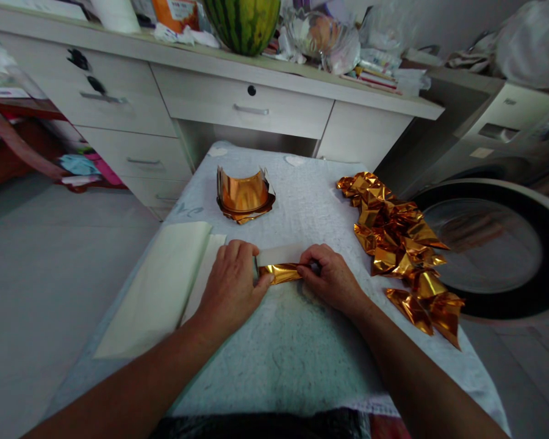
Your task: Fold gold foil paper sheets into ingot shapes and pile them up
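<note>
Between my two hands lies a gold foil paper [281, 274], folded along its near side, with a pale whitish part [280, 253] behind the shiny strip. My left hand [235, 277] pinches its left end, thumb on the gold band. At the right end, the bent fingers and thumb of my right hand [328, 274] grip the same paper. Beyond them stands a curved stack of gold foil sheets [244, 192]. Pale cream paper sheets [158, 280] lie to the left, partly under my left forearm. Several folded gold foil pieces [393, 238] are heaped on the right.
A light patterned cloth [274, 353] covers the table. Behind it stands a white desk with drawers [249, 100], bearing a watermelon [243, 24], a glass bowl [318, 36] and clutter. A washing machine [494, 152] with its round door swung out is close on the right.
</note>
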`<state>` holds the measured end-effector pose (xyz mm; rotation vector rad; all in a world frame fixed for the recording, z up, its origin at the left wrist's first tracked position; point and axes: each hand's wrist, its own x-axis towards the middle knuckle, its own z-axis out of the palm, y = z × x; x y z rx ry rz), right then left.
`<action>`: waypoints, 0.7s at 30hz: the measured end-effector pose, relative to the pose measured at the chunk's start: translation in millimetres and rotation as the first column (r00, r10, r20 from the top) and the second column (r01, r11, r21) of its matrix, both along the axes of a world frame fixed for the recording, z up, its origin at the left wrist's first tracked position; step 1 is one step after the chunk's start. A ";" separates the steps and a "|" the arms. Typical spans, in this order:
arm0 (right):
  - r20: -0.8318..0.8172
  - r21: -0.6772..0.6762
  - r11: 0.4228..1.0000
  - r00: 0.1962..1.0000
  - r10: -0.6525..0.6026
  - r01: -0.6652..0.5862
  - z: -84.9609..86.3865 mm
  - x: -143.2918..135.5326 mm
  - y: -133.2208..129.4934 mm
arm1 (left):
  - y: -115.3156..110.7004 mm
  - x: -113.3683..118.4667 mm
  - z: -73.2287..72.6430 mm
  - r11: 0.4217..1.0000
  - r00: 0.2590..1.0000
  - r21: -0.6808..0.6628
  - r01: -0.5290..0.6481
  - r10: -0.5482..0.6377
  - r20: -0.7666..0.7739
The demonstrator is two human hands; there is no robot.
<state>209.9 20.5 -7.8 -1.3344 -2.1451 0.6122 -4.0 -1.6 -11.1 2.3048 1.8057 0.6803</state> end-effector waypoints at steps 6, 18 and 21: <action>0.003 -0.004 1.000 1.000 -0.001 0.001 -0.2 0.2 0.8 | -3.2 0.1 6.0 0.998 0.988 -0.023 -0.061 0.057 -0.146; -0.004 0.000 1.000 1.000 -0.001 0.001 -1.4 0.2 0.9 | -1.8 -0.2 2.4 0.998 0.996 -0.038 -0.046 0.043 -0.080; 0.000 0.008 1.000 1.000 0.003 -0.003 -1.0 0.3 1.1 | -1.2 0.8 2.1 0.999 0.999 -0.037 -0.020 0.019 -0.050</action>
